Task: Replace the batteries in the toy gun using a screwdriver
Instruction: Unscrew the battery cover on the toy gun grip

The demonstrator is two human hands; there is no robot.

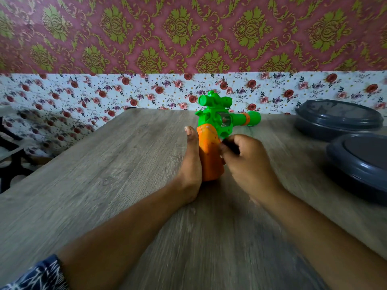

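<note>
While both hands work at the orange grip, notes run as follows:
Toy gun (219,122): green body, orange grip, lying on the wooden table (104,164), barrel pointing right
Left hand (191,164): flat against the gun's grip on its left side, thumb extended, bracing it
Right hand (247,164): curled shut on a dark object (231,146), blurred, pressed to the grip's right side; cannot tell what it is
Grey lidded containers (339,118): two, well right of the gun
</note>
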